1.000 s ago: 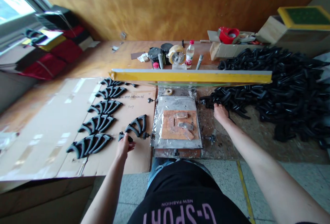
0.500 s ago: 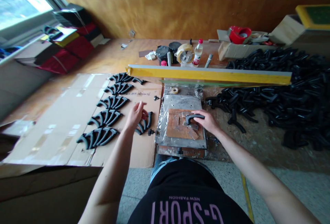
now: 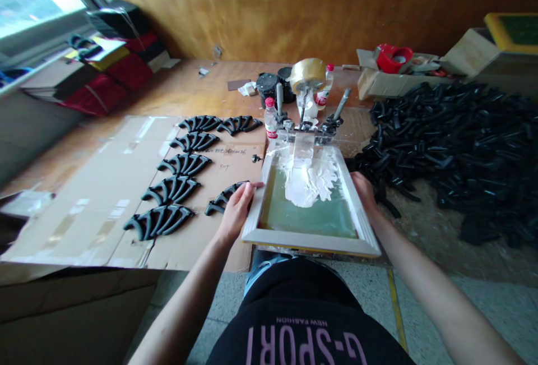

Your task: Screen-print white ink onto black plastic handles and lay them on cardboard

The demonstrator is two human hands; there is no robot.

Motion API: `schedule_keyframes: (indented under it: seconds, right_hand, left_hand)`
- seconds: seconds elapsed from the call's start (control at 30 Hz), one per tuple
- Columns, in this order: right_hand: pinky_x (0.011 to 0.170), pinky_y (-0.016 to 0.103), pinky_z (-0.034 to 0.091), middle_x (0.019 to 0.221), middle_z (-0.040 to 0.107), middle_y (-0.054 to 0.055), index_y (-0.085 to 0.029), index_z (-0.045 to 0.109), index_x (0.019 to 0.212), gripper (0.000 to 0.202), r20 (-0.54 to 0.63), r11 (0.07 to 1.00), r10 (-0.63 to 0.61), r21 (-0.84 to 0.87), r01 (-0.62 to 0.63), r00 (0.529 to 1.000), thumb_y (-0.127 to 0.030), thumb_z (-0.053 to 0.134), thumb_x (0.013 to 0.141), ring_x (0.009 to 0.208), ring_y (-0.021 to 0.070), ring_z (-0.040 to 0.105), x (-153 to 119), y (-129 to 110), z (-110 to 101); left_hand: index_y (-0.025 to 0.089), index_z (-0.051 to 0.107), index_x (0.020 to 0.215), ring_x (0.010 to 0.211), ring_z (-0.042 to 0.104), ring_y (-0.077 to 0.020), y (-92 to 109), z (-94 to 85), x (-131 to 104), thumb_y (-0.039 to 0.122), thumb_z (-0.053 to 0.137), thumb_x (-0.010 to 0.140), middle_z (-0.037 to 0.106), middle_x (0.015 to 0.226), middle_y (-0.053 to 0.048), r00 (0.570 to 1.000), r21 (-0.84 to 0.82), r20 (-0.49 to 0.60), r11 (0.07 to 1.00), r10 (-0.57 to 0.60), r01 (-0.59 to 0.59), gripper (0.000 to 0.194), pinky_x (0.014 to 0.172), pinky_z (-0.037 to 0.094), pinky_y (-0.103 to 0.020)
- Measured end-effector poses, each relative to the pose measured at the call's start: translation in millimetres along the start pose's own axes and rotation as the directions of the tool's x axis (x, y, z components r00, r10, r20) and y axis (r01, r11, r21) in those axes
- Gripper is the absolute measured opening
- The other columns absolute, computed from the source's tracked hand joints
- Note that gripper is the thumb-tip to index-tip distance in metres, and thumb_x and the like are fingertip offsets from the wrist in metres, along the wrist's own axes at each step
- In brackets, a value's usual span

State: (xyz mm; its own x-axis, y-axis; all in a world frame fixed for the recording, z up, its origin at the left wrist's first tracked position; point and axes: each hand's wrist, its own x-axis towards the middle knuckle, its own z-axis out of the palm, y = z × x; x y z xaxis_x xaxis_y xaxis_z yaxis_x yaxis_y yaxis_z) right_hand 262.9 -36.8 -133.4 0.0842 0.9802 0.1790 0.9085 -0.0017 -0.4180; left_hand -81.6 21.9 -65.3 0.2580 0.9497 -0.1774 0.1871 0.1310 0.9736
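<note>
A screen printing frame [image 3: 311,241] lies lowered in front of me, its green mesh smeared with white ink [image 3: 306,185] toward the far end. On its left side, my left hand [image 3: 240,208] grips the edge with fingers closed. My right hand [image 3: 365,194] grips the opposite side, its fingers partly hidden by the frame. Behind the frame, a hinge clamp [image 3: 309,132] carries it. Beside my left hand lies a small fan of black curved handles [image 3: 218,201]. The plate and the handle under the screen are hidden.
More black handles [image 3: 162,222] lie in fanned rows on flattened cardboard [image 3: 96,185]. A large heap of them [image 3: 471,152] covers the right side. At the back stand a tape roll [image 3: 308,75], bottles [image 3: 270,115], black tubs [image 3: 267,87] and an open carton [image 3: 382,84].
The raised frame has come down over the plate and the handle on it. My right hand has let go of that handle, and both hands now hold the frame's sides.
</note>
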Motion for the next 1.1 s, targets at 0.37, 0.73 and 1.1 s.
schedule_keyframes:
  seconds: [0.37, 0.73, 1.1]
  right_hand:
    - [0.084, 0.036, 0.046, 0.097, 0.066, 0.009, -0.019, 0.065, 0.1, 0.015, 0.124, 0.978, -0.181, -0.086, 0.192, 0.976, -0.021, 0.061, 0.086, 0.095, 0.0245, 0.058, 69, -93, 16]
    - [0.073, 0.029, 0.043, 0.09, 0.069, 0.005, -0.021, 0.069, 0.088, 0.022, 0.246, 0.884, -0.459, 0.037, 0.465, 0.853, -0.008, 0.053, 0.081, 0.086, 0.0199, 0.06, 12, -80, 3]
    - [0.081, 0.031, 0.048, 0.109, 0.069, 0.003, -0.028, 0.061, 0.124, 0.04, 0.049, 0.963, -0.256, 0.101, 0.25, 0.965, -0.027, 0.067, 0.085, 0.093, 0.0203, 0.063, 56, -96, -7]
  left_hand:
    - [0.025, 0.048, 0.142, 0.068, 0.062, -0.0159, -103, 7.6, 14, 0.055, 0.06, 0.08, 0.069, 0.082, -0.002, 0.985, 0.173, 0.022, 0.971, -0.17, 0.164, 0.07, 0.062, 0.048, -0.025]
    - [0.02, 0.052, 0.137, 0.072, 0.063, -0.0173, -100, 6.1, 13, 0.055, 0.063, 0.078, 0.07, 0.085, -0.004, 0.982, 0.123, 0.022, 0.976, -0.186, 0.182, 0.069, 0.062, 0.048, -0.026]
    - [0.021, 0.047, 0.141, 0.052, 0.053, -0.0115, -63, -0.2, 5, 0.055, 0.064, 0.079, 0.064, 0.072, 0.0, 0.981, 0.071, 0.07, 0.982, -0.181, 0.176, 0.073, 0.045, 0.037, -0.02]
